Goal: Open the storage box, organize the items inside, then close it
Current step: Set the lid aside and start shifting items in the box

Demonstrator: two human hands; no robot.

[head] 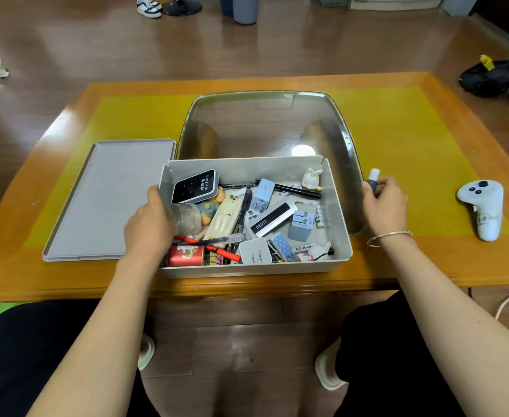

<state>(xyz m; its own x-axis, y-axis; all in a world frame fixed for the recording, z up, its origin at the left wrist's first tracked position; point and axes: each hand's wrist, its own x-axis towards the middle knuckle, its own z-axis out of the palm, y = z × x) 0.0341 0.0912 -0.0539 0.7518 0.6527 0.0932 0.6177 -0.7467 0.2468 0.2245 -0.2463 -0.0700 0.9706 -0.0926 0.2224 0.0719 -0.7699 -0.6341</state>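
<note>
- Head view: your open grey rectangular plastic storage box (336, 206) sits on the glossy wooden bench (397, 260), its flat lid (109, 200) lying alongside.
- Your left hand (149, 224) curls around a clear glass jar (187, 216) inside the box.
- Your right hand (385, 203) pinches a small white-capped tube (373, 179) beside the box.

Head view, angled down, close over table (397, 260)

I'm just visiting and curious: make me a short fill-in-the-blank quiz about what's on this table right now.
1. The grey lid lies on the table to the ____ of the storage box.
2. The left hand grips a clear ____ inside the box.
3. The right hand holds a small tube ____ the box.
4. The white game controller lies beyond the ____ hand.

Missing words: left; jar; outside; right
</note>
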